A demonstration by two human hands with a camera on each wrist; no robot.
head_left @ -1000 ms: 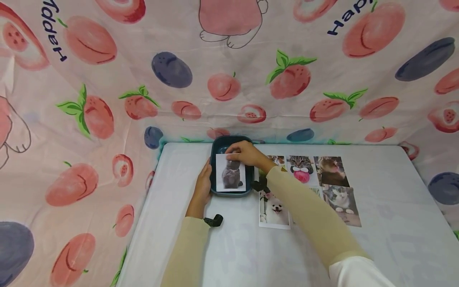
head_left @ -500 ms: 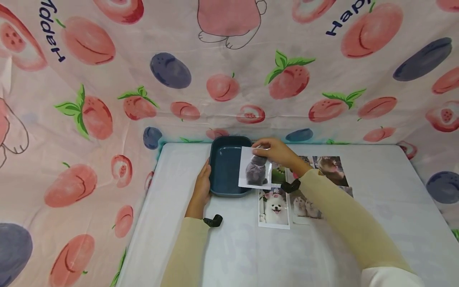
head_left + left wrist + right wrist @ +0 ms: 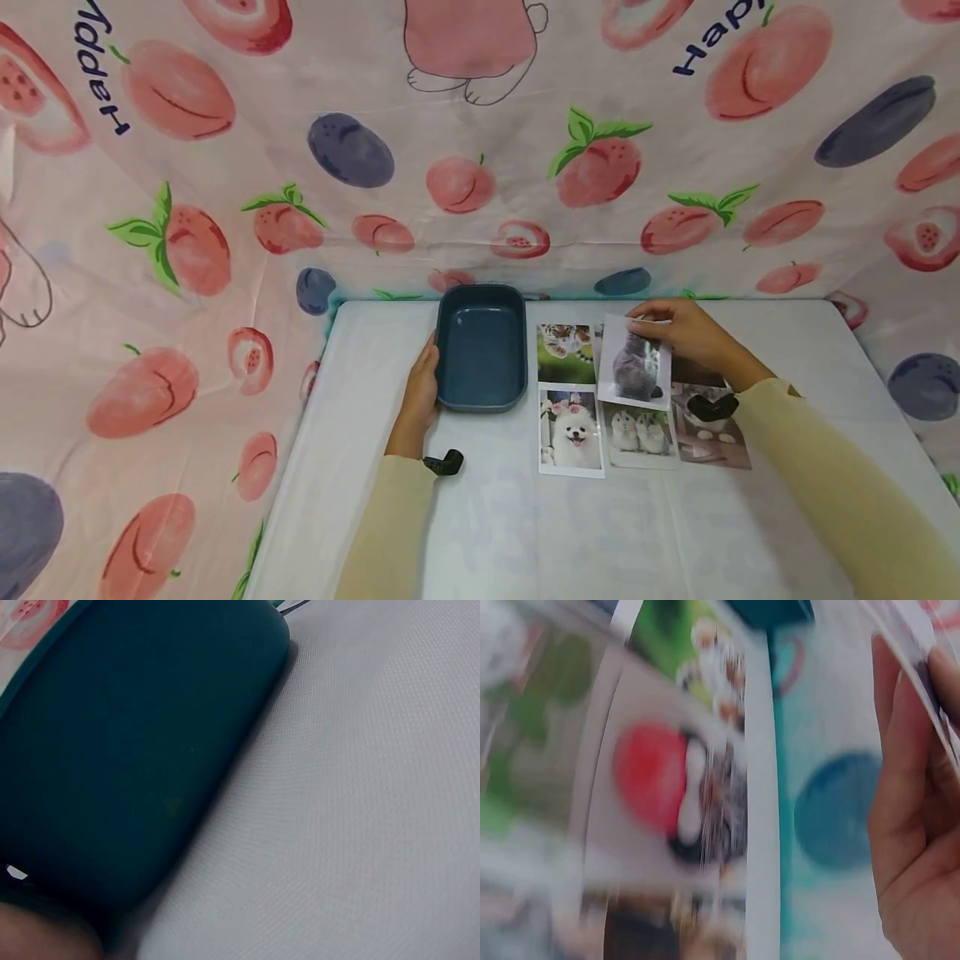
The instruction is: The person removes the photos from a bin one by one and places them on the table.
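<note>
A photo card of a grey cat (image 3: 633, 367) is pinched at its top edge between thumb and fingers of my right hand (image 3: 686, 333). It hangs over the laid-out cards, hiding most of the top middle one. The right wrist view shows this hand (image 3: 919, 817) with the card's edge (image 3: 911, 645) between its fingers. My left hand (image 3: 422, 383) rests along the left side of a dark teal tray (image 3: 482, 404), whose inside is bare. In the left wrist view, the tray's outer wall (image 3: 142, 742) fills the left half, and a blurred bit of hand (image 3: 41, 934) shows below.
Right of the tray lie photo cards in two rows: a tiger (image 3: 566, 354), a white dog (image 3: 576, 433), small rodents (image 3: 640, 433) and a grey-and-white cat (image 3: 712, 446) among them. The table (image 3: 540, 533) is white. A fruit-print cloth (image 3: 480, 125) hangs behind it.
My right hand has carried the grey cat card out of the tray, rightward, to above the middle column of cards. The left hand has stayed at the tray's side.
</note>
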